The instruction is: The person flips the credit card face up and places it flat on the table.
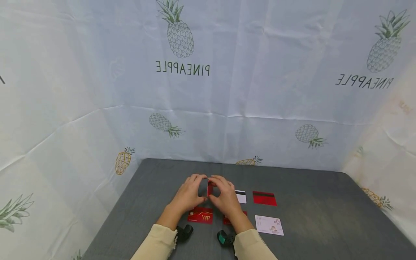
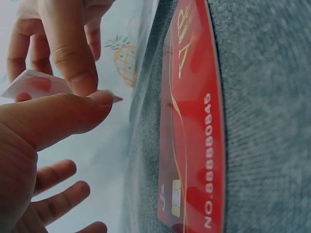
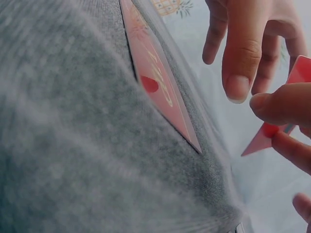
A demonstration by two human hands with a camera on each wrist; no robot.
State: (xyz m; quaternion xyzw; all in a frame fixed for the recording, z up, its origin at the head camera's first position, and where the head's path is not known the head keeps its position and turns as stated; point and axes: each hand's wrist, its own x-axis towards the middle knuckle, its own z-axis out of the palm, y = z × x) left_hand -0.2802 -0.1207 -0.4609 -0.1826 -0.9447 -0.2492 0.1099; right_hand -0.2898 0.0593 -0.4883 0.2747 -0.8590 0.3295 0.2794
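My right hand [image 1: 225,196] pinches a red card [image 1: 209,188] that stands on edge above the table. In the right wrist view, the card [image 3: 262,140] sits between the right thumb and fingers. My left hand [image 1: 188,191] is just left of it, fingers spread and loosely bent. The left thumb [image 2: 73,116] comes close to the right thumb tip; whether it touches the card cannot be told. Below the hands lies a red VIP card [image 1: 200,215] with gold lettering. A second red card [image 1: 226,220] is partly hidden by the right wrist.
Right of the hands lie a white card [image 1: 241,197] with a black stripe, partly covered, a red card [image 1: 264,198] with a dark stripe, and a pale floral VIP card [image 1: 269,225]. The dark grey table [image 1: 308,202] meets a pineapple-print curtain [image 1: 247,86] behind.
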